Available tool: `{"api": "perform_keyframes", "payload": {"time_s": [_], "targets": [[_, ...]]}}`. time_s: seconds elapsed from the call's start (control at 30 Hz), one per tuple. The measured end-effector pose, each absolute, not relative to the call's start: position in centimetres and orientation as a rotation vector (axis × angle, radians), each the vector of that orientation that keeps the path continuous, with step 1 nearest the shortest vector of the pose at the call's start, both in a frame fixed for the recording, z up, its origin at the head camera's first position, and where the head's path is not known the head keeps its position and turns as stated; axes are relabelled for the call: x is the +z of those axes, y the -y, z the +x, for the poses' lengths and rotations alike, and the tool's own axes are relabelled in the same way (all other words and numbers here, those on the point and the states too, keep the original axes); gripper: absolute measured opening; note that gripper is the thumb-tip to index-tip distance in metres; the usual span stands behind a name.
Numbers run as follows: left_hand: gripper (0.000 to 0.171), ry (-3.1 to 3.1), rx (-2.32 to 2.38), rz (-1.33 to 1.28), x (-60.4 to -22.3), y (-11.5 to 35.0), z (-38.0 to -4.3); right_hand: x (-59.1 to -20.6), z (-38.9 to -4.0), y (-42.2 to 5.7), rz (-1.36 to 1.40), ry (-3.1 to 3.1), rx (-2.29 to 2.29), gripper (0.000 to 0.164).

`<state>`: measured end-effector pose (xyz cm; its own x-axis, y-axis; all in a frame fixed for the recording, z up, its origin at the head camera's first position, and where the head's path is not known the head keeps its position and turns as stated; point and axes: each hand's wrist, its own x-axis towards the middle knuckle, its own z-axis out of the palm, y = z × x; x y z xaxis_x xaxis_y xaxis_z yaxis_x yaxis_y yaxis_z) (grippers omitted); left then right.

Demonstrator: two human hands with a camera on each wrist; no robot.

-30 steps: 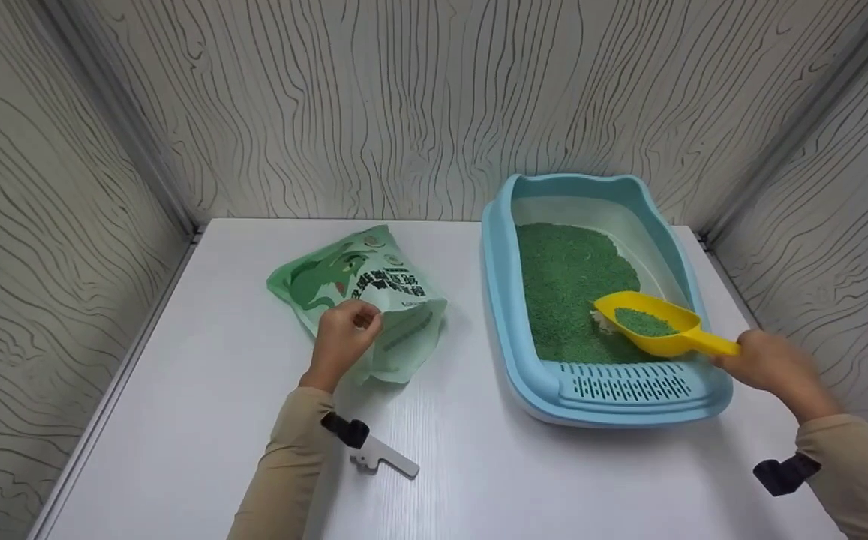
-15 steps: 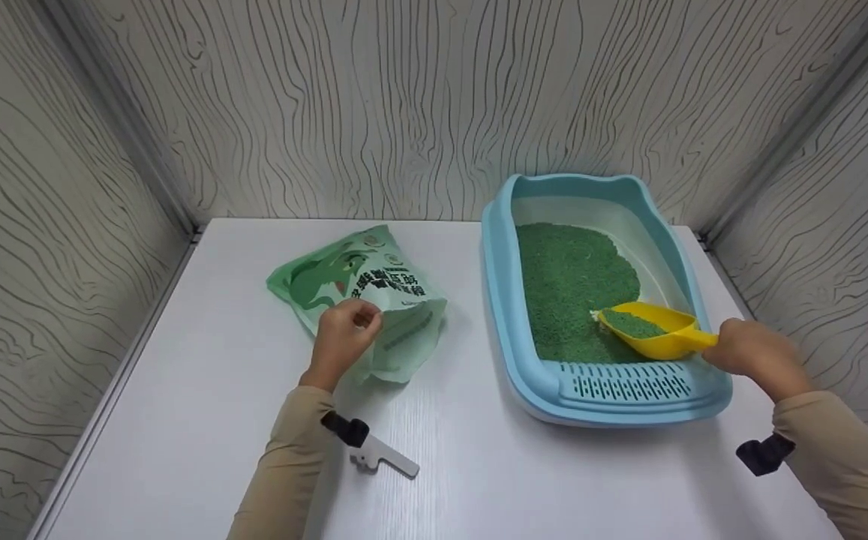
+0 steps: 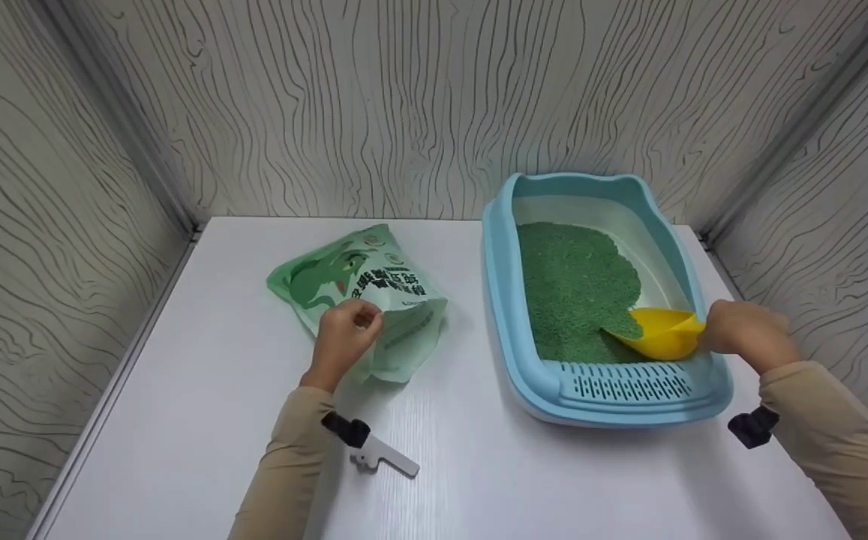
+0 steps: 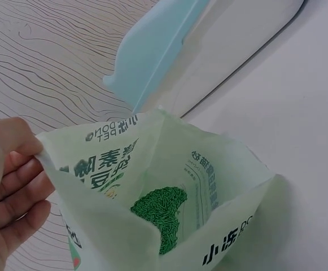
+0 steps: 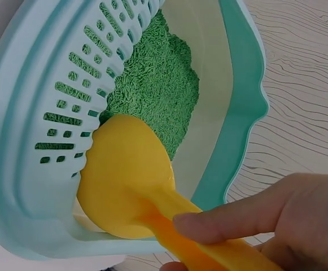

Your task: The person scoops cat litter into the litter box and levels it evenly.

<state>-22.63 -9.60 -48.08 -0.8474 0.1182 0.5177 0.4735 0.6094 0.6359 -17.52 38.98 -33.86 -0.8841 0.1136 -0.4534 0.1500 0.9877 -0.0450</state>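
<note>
My right hand (image 3: 749, 334) grips the handle of a yellow scoop (image 3: 662, 334), tilted down over the near right part of a light blue litter box (image 3: 500, 300). Green pellet litter (image 3: 572, 281) covers much of the box floor, and some lies at the scoop's lip. In the right wrist view the scoop's back (image 5: 121, 175) faces the camera, hiding its inside. With thumb and fingertips, my left hand (image 3: 342, 337) pinches the mouth edge of a pale green printed bag (image 3: 343, 274) lying on the table. Through the bag's mouth, the left wrist view shows green pellets (image 4: 162, 212).
A small grey flat tool (image 3: 388, 454) with a handle lies near the left forearm. The box has a slotted front ledge (image 3: 632, 384). Wood-grain panels (image 3: 343, 105) enclose the back and sides of the white table (image 3: 464, 480).
My right hand has moved left and turned the scoop from level to tipped; the pellets in it have slid toward its lip and onto the litter. My left hand and the bag stay put.
</note>
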Motion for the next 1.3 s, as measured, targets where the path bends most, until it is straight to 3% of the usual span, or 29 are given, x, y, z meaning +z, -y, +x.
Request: {"api": "perform_keyframes", "payload": {"time_s": [0.33, 0.63, 1.07, 1.3], "targets": [[0.004, 2.418, -1.114, -0.460, -48.1, 9.6, -22.6, -33.2, -18.5, -36.1, 0.180, -2.729, 0.057, 0.024], [0.004, 2.410, -1.130, -0.468, -48.1, 9.7, -22.7, -34.7, -19.8, -32.3, 0.213, -2.826, 0.488, 0.025], [0.005, 2.399, -1.120, -0.481, -48.0, 9.5, -22.4, -35.8, -19.2, -31.9, 0.185, -3.111, 0.575, 0.010], [0.004, 2.405, -1.112, -0.472, -48.0, 9.4, -22.5, -35.0, -18.8, -31.9, 0.159, -3.113, 0.646, 0.037]]}}
